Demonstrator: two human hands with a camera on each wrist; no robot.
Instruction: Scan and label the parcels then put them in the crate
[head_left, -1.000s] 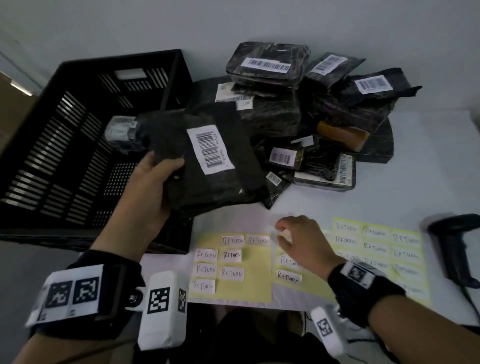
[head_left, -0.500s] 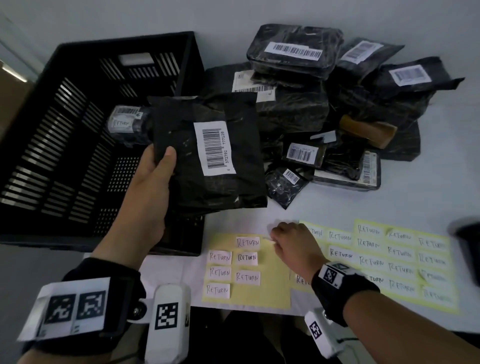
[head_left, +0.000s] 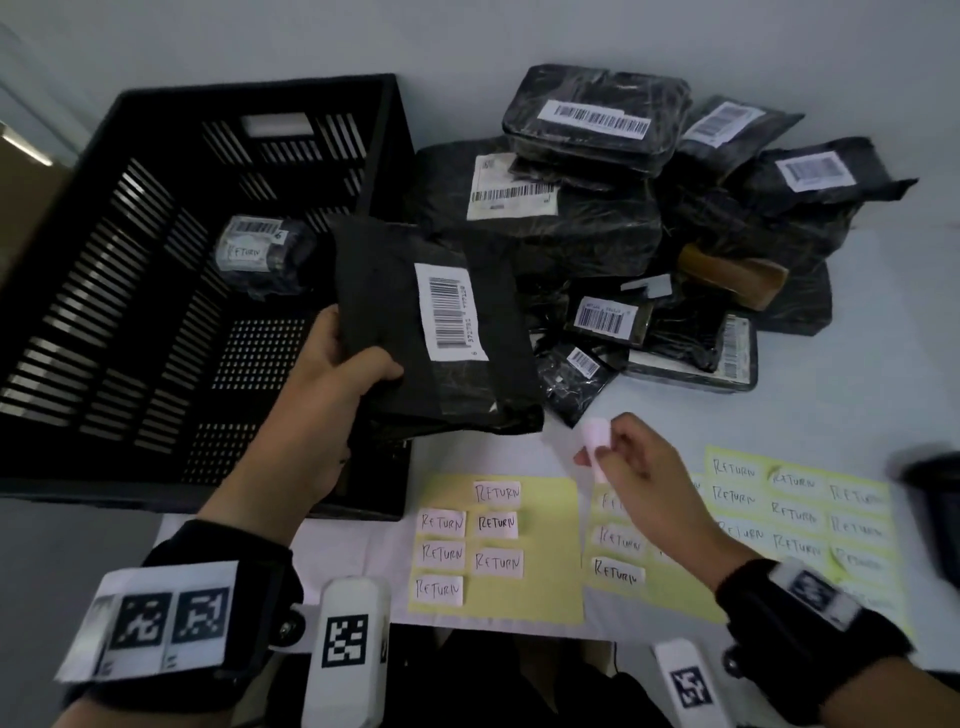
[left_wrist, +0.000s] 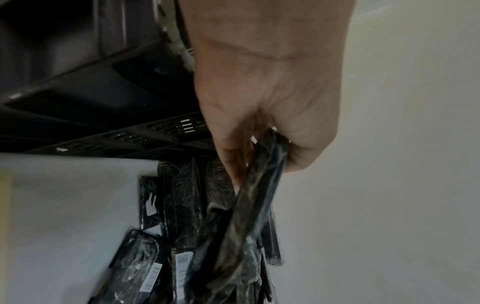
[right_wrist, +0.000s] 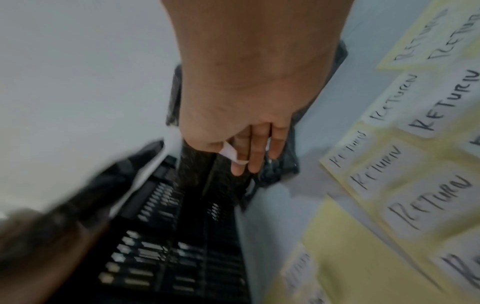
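A: Where's the parcel (head_left: 436, 332)?

B: In the left hand (head_left: 332, 374), held over the near right corner of the crate (head_left: 156, 291), barcode up. Its long axis runs far-to-near, leaning a little right; the grip is thumb on top, fingers curled beneath.

A: What changed?

B: A second ago the right hand (head_left: 631, 462) was down on the yellow sheet (head_left: 545, 587). Now it's lifted, pinching a white label (head_left: 595, 434) just near of the parcel. So peeling looks done; sticking comes next.

A: Anything crated?

B: One labelled parcel (head_left: 260, 249). The pile (head_left: 649, 218) waits on the table (head_left: 857, 364), far right.
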